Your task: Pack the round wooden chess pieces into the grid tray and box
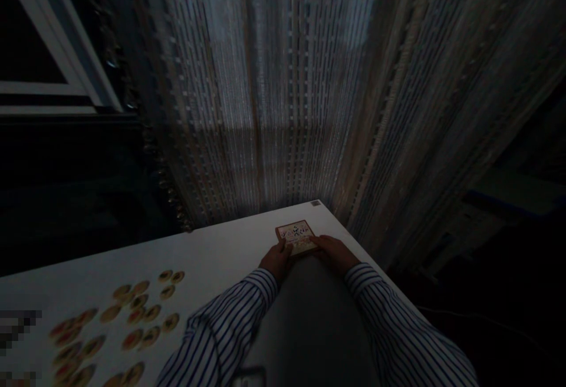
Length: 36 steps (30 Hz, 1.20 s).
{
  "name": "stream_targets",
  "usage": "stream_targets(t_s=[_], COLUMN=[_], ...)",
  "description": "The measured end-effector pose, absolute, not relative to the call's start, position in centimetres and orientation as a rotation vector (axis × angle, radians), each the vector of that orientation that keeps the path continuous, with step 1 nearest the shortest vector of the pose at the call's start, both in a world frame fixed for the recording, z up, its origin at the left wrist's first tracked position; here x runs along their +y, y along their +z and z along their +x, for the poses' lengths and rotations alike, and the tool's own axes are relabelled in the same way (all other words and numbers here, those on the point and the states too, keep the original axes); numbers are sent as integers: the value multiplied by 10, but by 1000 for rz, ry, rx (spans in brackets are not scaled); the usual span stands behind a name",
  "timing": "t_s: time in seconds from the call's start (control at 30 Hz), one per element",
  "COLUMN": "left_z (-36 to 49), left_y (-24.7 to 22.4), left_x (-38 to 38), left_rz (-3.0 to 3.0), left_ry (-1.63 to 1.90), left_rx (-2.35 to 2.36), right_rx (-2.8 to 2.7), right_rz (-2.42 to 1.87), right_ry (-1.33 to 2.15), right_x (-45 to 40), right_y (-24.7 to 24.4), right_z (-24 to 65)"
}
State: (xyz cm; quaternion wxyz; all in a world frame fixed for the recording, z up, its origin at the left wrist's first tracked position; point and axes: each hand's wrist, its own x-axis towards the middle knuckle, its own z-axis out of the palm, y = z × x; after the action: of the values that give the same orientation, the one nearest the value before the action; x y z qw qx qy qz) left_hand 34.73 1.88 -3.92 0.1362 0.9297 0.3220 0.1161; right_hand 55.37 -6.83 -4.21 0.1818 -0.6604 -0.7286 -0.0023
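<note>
Near the far right corner of the white table, a small flat box with a printed light top and reddish-brown edges is held between both hands. My left hand grips its near left side, thumb on top. On the near right side, my right hand has its thumb over the edge of the top. The fingers underneath are hidden. Left of my arms lie several round wooden Chinese chess pieces, with dark or red marks, loosely scattered. The dim light blurs the print on the box.
The white table ends at a back edge against a string curtain. A small dark printed label sits at its far corner. Close to my body is a dark-rimmed object, partly cut off. A thin cable runs at the right.
</note>
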Motion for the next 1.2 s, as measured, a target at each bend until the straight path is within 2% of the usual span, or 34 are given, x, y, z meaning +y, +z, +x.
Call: stream_targets(t_s=[1.2], left_z=[347], left_y=[-48], left_x=[20], left_rz=[2809], left_ry=[421], left_rx=[865], right_rx=[-2080], right_rz=[-1817], right_ry=[-31], right_x=[-72], right_y=[-42], right_z=[553])
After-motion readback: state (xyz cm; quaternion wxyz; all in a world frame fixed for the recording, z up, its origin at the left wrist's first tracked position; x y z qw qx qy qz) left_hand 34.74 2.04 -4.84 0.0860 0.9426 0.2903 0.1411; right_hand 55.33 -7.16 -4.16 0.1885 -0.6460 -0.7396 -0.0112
